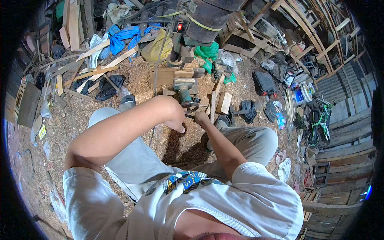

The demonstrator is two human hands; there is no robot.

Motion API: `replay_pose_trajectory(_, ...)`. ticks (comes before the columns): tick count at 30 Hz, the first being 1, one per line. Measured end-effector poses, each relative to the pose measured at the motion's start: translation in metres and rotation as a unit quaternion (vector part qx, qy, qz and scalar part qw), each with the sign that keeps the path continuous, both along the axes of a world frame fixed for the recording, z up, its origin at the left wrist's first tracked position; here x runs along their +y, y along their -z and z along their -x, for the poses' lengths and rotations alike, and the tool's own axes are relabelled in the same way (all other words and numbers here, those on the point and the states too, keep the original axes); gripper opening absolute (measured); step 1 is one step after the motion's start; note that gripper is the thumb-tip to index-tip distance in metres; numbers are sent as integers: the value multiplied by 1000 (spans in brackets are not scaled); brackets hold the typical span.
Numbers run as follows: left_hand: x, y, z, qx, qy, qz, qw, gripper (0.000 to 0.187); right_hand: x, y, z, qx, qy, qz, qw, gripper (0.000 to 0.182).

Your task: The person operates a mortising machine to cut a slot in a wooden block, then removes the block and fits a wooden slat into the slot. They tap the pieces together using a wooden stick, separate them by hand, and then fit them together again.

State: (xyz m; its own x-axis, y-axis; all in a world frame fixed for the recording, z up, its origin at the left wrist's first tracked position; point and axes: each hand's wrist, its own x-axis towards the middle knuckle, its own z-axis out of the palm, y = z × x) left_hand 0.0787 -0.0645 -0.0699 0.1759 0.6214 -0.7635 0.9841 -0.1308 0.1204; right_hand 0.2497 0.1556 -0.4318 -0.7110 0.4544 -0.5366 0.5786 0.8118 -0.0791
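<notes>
A dark round handwheel (190, 106) sits on the front of a green metal machine part (185, 95), below a large dark motor (204, 24). My left hand (176, 116) is bent down at the wrist beside the left of the wheel, one fingertip pointing down; its other fingers are mostly hidden. Just below and right of the wheel, my right hand (203, 118) is closed around the end of a dark handle (190, 116). Small wood blocks (184, 77) rest on the machine above the wheel.
Sawdust (136, 76) covers the floor. Right of the machine lie a wood block (224, 103) and a black case (264, 83). Boards (100, 72) and a blue tarp (120, 39) lie at the left. A cable (157, 68) hangs left of the machine.
</notes>
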Motion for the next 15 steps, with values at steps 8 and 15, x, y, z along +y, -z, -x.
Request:
replay_pose_trajectory(8, -1, 6, 1, 2, -6, -26, 1000, 64, -1, 29, 0, 92, 257, 33, 961, 41)
replay_pose_trajectory(15, 0, 3, -2, -3, 8, -28, 1000, 63, -33, -30, 15, 110, 305, 42, 945, 35)
